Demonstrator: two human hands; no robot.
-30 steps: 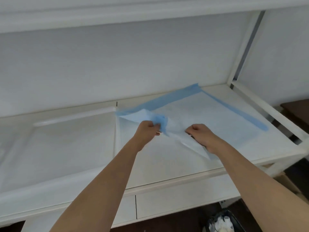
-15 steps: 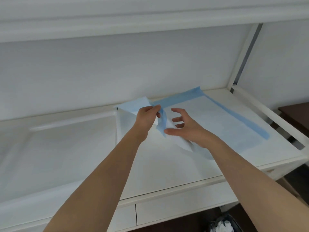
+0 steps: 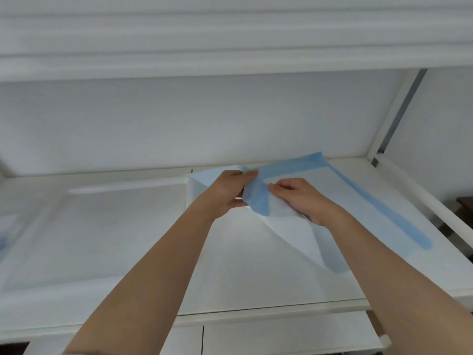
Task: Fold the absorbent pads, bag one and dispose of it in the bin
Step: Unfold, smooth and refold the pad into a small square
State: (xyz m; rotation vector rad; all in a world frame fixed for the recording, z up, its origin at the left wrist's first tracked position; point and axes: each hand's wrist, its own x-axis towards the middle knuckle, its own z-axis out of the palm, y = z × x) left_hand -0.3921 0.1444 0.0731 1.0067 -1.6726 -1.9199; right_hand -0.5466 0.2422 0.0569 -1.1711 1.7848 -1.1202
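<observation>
Where the blue-edged absorbent pad (image 3: 340,201) lies spread over the right half of the white tabletop (image 3: 128,226), its near left corner is lifted and doubled back toward the middle, so the blue border shows as a crumpled band between the two hands. The left hand (image 3: 227,193) grips that raised corner from the left, thumb on top and fingers curled beneath the sheet. The right hand (image 3: 299,198) pinches the same fold from the right, thumb and forefinger closed on the blue strip, the other fingers curled over the white face of the pad. The hands sit just beside each other, the fold held off the surface between them, while the rest of the pad stays flat, its blue border running along the back edge and down the right side.

Beyond the pad, the tabletop has a shallow recessed panel on its left half and a seam across its middle. A white back wall (image 3: 179,119) rises behind it, an upper shelf (image 3: 230,47) overhangs the top of the view, and a white post (image 3: 384,119) with a grey metal rail stands at the right rear corner. Drawer fronts (image 3: 281,339) show below the table edge.

The left fingers under the pad are hidden. A faint blue patch at the far left edge is cut off and too blurred to identify. A dark piece of furniture at the right margin is only partly in view.
</observation>
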